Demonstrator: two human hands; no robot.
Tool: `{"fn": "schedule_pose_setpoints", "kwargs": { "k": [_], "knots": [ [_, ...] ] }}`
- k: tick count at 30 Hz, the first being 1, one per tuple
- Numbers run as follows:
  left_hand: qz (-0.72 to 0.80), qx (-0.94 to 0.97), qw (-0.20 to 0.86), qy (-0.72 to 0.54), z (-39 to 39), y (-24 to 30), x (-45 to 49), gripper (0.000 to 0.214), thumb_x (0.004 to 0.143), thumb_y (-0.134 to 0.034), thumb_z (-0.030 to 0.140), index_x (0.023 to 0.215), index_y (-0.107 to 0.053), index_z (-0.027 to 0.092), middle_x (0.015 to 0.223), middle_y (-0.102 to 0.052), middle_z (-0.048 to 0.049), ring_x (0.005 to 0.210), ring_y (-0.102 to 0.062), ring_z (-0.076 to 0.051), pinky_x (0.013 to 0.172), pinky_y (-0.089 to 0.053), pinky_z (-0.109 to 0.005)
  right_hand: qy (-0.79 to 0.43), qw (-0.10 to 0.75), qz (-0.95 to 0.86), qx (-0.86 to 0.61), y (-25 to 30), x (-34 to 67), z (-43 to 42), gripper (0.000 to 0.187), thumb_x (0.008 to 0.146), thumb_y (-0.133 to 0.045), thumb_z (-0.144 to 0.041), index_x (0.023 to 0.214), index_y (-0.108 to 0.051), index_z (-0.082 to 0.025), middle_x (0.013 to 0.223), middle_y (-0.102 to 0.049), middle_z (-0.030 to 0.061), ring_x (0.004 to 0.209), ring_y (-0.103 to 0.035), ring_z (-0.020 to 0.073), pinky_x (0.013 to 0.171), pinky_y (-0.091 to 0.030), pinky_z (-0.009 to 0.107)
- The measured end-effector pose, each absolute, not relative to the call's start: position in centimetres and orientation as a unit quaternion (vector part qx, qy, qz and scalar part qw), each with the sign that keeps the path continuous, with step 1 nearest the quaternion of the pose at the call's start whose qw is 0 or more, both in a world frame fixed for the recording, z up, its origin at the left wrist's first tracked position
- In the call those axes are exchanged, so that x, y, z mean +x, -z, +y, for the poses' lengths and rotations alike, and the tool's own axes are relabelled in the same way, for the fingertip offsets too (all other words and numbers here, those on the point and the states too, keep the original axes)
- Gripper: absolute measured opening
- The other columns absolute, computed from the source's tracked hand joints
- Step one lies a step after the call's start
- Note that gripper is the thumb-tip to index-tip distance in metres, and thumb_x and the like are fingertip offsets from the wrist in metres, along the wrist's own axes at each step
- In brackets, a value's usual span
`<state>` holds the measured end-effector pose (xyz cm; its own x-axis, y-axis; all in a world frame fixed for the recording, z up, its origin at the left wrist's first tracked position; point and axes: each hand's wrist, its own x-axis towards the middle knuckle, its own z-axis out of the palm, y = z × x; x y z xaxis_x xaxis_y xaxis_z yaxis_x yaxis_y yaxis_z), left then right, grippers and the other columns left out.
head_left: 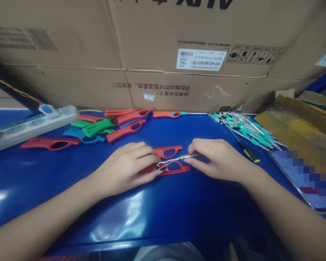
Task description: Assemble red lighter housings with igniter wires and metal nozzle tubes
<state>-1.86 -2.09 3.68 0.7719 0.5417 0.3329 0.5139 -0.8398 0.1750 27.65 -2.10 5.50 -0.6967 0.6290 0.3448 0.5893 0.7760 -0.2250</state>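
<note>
My left hand (130,163) lies over the left ends of two red plastic lighter shells (176,168) on the blue table (163,214), fingers curled and pressing on them. The upper red shell (170,151) lies just behind the lower one. My right hand (214,157) pinches a thin metal tube with a white wire (176,159) and lays it across the lower shell. Both hands touch the parts in the middle of the table.
A pile of red, green and blue shells (103,127) lies at the back left beside a white power strip (29,125). An assembled orange lighter (170,114) and a heap of metal tubes with teal tips (244,128) lie at the back right. A screwdriver (248,151) rests nearby. A cardboard box (163,54) stands behind.
</note>
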Motion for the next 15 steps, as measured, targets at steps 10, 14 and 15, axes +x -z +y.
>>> {"fn": "schedule_pose_setpoints", "kwargs": {
  "k": [10, 14, 15],
  "knots": [
    [0.298, 0.912, 0.054, -0.277, -1.52, -2.75, -1.66, 0.011, 0.098, -0.063, 0.024, 0.103, -0.069, 0.015, 0.092, -0.073, -0.0062, 0.082, -0.065, -0.018, 0.075, -0.051, -0.03, -0.052, 0.161, -0.928, -0.331, -5.57, 27.85, -1.99, 0.02, 0.102, -0.055, -0.036, 0.089, -0.051, -0.022, 0.08, -0.06, -0.0019, 0.068, -0.054, 0.0131, 0.063, -0.034, 0.025],
    [0.304, 0.905, 0.064, -0.289, -1.55, -2.87, -1.72, 0.011, 0.098, -0.064, 0.023, 0.105, -0.07, 0.016, 0.093, -0.074, -0.0055, 0.084, -0.067, -0.017, 0.076, -0.053, -0.028, -0.082, 0.106, -0.923, -0.361, -5.72, 27.89, -1.99, 0.022, 0.102, -0.055, -0.035, 0.086, -0.048, -0.022, 0.077, -0.058, -0.0032, 0.065, -0.052, 0.013, 0.061, -0.031, 0.026],
    [0.302, 0.905, 0.067, -0.291, -1.6, -2.91, -1.71, 0.011, 0.098, -0.064, 0.022, 0.105, -0.07, 0.016, 0.094, -0.074, -0.0053, 0.085, -0.067, -0.017, 0.077, -0.053, -0.028, -0.092, 0.096, -0.921, -0.366, -5.74, 27.87, -1.98, 0.022, 0.102, -0.055, -0.035, 0.086, -0.047, -0.022, 0.076, -0.058, -0.0037, 0.064, -0.05, 0.0128, 0.061, -0.03, 0.026]
  ]
}}
